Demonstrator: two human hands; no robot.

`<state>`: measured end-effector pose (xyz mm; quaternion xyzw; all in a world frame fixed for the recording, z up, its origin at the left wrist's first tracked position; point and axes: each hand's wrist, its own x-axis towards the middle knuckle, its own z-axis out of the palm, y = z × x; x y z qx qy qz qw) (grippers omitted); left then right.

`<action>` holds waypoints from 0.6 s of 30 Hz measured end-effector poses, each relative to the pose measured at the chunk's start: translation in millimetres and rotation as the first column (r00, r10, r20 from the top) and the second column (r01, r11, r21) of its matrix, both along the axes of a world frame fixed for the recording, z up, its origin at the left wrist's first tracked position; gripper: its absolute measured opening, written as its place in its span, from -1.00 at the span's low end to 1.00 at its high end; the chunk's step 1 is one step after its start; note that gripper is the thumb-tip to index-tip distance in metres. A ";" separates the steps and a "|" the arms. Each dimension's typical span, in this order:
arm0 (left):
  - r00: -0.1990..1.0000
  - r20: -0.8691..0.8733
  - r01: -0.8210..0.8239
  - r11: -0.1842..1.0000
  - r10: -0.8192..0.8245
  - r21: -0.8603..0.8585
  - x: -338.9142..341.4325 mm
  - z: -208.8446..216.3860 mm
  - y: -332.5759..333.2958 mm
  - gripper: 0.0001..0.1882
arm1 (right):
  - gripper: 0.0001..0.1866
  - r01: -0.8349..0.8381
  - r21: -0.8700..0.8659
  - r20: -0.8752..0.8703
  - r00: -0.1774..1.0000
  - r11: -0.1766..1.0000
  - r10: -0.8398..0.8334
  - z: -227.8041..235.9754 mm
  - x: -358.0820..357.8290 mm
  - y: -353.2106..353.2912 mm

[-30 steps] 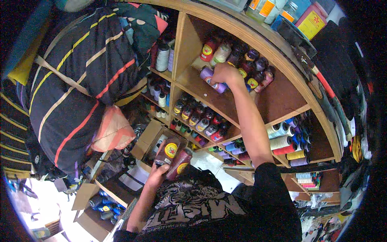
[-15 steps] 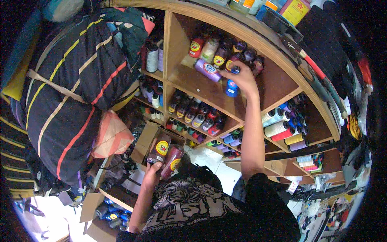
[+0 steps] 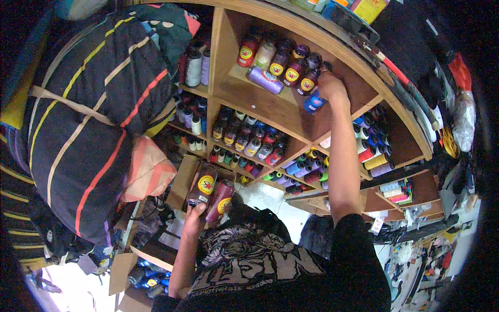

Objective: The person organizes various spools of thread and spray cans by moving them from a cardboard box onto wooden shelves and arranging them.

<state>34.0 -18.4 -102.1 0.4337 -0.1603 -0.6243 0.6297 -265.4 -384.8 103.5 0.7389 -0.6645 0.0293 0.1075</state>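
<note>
My left hand is closed on two plastic-wrapped thread spools, low and left of the middle. One is a dark brown spool; the other is a maroon spool beside it. Both bear round yellow labels. My right hand reaches into the upper shelf compartment, its fingers closed around a blue thread spool; part of the grip is hidden. Just left of it stands a row of dark wrapped spools. A lilac spool lies on its side in front of that row.
The wooden shelf unit holds several spools in its lower compartments. A large black striped bundle fills the left. Below are an open cardboard box and another box with blue wrapped spools.
My right hand has moved right and deeper along the upper shelf, and the blue spool has gone with it, now tilted beside the dark spools. My left hand keeps its two spools.
</note>
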 end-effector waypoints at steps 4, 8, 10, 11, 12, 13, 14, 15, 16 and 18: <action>0.999 -0.045 -0.012 1.000 0.011 -0.014 4.6 -12.6 3.2 -0.51 | -0.55 0.172 0.078 -0.043 0.985 0.982 -0.169 16.4 14.0 3.5; 0.997 -0.082 -0.009 0.994 0.000 -0.112 4.1 -9.9 -1.5 -0.46 | -0.56 0.179 0.013 0.111 0.977 0.984 -0.179 2.4 -1.5 -20.2; 0.997 -0.074 0.007 0.997 -0.013 -0.079 9.8 -19.9 1.1 -0.42 | -0.55 0.115 -0.079 0.125 0.987 0.990 -0.104 -7.7 -2.0 -29.2; 0.997 -0.069 0.028 0.998 -0.031 -0.049 11.5 -23.6 2.3 -0.37 | -0.55 0.112 -0.077 0.125 0.987 0.991 -0.102 -11.1 -6.5 -31.0; 0.998 -0.063 0.013 0.999 -0.016 -0.044 13.3 -21.0 3.4 -0.37 | -0.56 0.060 -0.110 0.097 0.994 0.992 -0.050 -7.8 3.0 -25.1; 0.998 -0.066 -0.010 0.998 0.006 -0.066 11.5 -16.9 4.0 -0.37 | -0.58 0.018 -0.142 0.065 0.998 0.990 -0.009 -2.7 7.9 -18.5; 0.997 -0.070 -0.032 0.996 0.026 -0.088 10.9 -14.6 3.7 -0.36 | -0.56 0.063 -0.045 0.013 0.998 0.997 -0.063 2.8 13.5 -17.0; 0.997 -0.071 -0.025 0.996 0.020 -0.082 10.4 -15.9 3.8 -0.36 | -0.56 0.070 -0.039 0.012 0.998 0.997 -0.069 2.5 11.3 -19.1; 0.998 -0.067 -0.021 0.996 0.016 -0.082 9.8 -18.1 3.0 -0.36 | -0.53 0.096 0.007 0.018 0.995 0.995 -0.096 3.1 9.3 -25.0; 0.999 -0.038 -0.014 0.992 0.009 -0.127 8.1 -7.6 -1.9 -0.38 | -0.47 0.131 0.079 0.029 0.991 0.988 -0.133 4.5 9.7 -29.1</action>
